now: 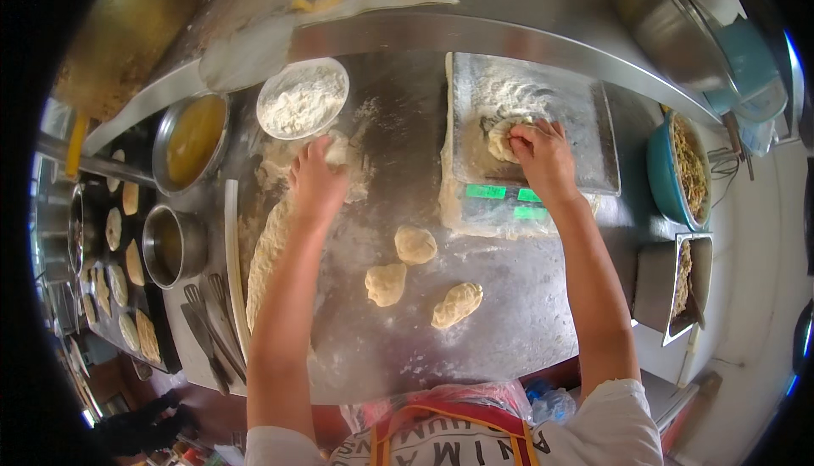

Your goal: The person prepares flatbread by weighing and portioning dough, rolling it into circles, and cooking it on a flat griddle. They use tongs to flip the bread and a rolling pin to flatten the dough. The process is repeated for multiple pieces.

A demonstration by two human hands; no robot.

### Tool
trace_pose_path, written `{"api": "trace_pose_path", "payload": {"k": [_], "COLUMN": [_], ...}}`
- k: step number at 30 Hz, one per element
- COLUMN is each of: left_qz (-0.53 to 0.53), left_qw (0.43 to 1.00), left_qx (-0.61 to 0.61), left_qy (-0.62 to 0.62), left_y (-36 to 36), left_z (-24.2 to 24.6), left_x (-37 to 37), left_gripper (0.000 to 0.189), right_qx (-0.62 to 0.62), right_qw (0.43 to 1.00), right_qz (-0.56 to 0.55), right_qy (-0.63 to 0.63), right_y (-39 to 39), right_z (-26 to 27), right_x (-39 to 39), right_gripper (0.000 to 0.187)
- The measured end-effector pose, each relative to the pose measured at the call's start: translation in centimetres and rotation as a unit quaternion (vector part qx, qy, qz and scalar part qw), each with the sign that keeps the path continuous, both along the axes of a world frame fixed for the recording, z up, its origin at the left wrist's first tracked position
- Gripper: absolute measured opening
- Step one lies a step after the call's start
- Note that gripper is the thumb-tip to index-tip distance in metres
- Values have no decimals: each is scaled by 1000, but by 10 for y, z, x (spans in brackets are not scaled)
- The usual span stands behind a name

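Observation:
My right hand (542,151) pinches a dough piece (504,140) on the floured metal pan of a digital scale (572,110). The scale's green displays are lit, and its body looks wrapped in plastic. My left hand (320,176) hovers with fingers apart over loose flour, by the far end of a long dough log (264,262). A pale lump (337,148) shows just past its fingertips; contact cannot be made out. My left forearm covers part of the log. Three dough pieces, a round one (415,244), a second (385,284) and an oblong one (458,305), lie between my arms.
A white bowl of flour (305,100) stands beyond my left hand. To the left are a basin of yellow liquid (191,141), a metal pot (166,246), tongs (213,320) and flatbreads (117,285) on a dark griddle. Filling fills a teal bowl (661,173) and a steel container (655,285) at right.

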State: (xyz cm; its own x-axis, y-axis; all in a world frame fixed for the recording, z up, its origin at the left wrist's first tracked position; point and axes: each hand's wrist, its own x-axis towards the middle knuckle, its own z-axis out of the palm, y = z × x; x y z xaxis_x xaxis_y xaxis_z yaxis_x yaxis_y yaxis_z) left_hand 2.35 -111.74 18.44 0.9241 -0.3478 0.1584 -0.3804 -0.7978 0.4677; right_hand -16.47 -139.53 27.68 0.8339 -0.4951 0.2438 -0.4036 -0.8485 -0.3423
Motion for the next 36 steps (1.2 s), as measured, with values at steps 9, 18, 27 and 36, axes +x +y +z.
{"api": "trace_pose_path", "payload": {"k": [9, 18, 27, 36], "left_qz": [-82, -73, -384, -227], "left_qw": [973, 992, 899, 969], "left_qx": [5, -88, -196, -91], "left_qy": [-218, -54, 83, -18], "left_y": [3, 26, 45, 72], "left_z": [41, 35, 61, 56], "left_x": [47, 75, -83, -77], "left_gripper": [18, 15, 21, 30], "right_qx": [161, 196, -189, 107], "right_qw": [969, 957, 961, 966], "right_qz": [-57, -51, -3, 229], "right_qy": [-179, -207, -202, 60], "right_y": [9, 20, 7, 145], "right_z": [24, 16, 6, -54], "right_x": [-43, -60, 8, 112], "right_gripper": [12, 13, 24, 20]}}
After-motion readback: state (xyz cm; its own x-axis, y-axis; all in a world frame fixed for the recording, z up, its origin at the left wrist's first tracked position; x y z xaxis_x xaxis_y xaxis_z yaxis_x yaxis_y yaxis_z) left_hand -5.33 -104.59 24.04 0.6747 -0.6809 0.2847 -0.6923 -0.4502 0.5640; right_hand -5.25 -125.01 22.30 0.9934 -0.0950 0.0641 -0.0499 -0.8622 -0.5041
